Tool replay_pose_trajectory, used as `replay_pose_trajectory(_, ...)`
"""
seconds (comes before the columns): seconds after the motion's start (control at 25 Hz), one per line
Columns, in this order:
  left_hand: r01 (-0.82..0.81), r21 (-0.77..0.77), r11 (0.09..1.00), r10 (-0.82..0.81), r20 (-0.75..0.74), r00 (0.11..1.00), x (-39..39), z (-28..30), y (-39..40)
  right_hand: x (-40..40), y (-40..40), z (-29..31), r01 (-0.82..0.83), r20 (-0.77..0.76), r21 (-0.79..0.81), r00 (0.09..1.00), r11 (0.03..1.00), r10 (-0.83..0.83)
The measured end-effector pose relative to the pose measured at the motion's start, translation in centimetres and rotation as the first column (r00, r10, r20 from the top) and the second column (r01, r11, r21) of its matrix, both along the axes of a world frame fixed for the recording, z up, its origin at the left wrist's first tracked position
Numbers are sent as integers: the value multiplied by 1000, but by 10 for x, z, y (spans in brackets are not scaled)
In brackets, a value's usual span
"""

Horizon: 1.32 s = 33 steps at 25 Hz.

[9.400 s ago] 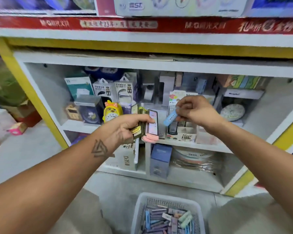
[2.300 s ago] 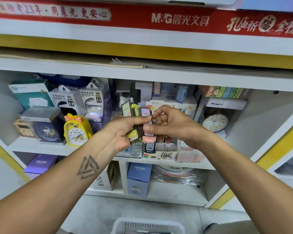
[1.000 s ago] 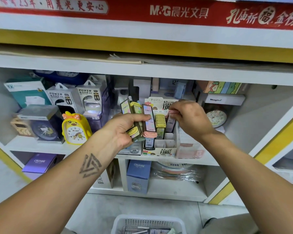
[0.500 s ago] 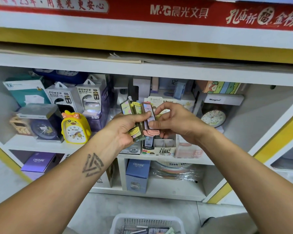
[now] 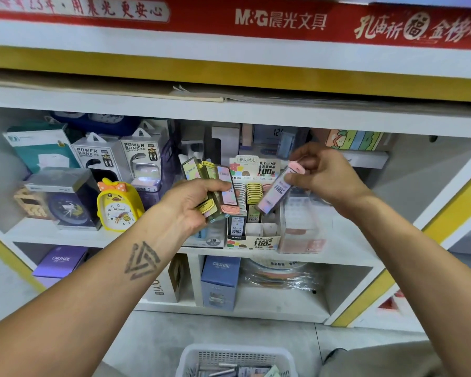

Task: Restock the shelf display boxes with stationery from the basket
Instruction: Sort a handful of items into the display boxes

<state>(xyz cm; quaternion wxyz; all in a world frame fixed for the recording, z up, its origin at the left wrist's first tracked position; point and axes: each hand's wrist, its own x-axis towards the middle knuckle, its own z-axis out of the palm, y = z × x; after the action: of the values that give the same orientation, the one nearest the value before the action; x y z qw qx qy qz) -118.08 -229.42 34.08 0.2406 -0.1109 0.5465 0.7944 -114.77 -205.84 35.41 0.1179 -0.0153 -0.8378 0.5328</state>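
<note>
Now right hand (image 5: 324,175) is pinching a pink-capped lead case (image 5: 276,190) by its cap; left hand (image 5: 191,205) is gripping a fanned bundle (image 5: 215,186). Light, rigid, probably slick plastic.

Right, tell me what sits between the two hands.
In the head view, the lead display box stands between the left hand and the right hand, its grey and yellow cases upright.

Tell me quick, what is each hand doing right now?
Left hand: closed around a bunch of lead cases.
Right hand: pinching one pink-capped lead case above the display box.
</note>
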Motion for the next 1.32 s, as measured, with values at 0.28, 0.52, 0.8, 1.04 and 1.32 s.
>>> replay_pose_trajectory(0.28,54,-1,999,-54,-22,998,2,-5,6,-12,-5,-26,86,-255,640,961,763,105)
replay_pose_trajectory(0.52,76,1,997,-76,-26,997,1,-8,8,-22,-10,-43,122,-218,826,969,551,112)
replay_pose_trajectory(0.8,61,46,997,-59,-50,997,2,-8,11,-3,-47,-18,-268,291,-194,903,944,317)
replay_pose_trajectory(1.04,60,72,996,-57,-52,997,1,-6,10,-2,-45,-10,-128,211,-305,957,944,198)
replay_pose_trajectory(1.32,51,2,999,-51,-13,999,-2,-6,3,-1,2,3,-95,73,-42,993,995,98)
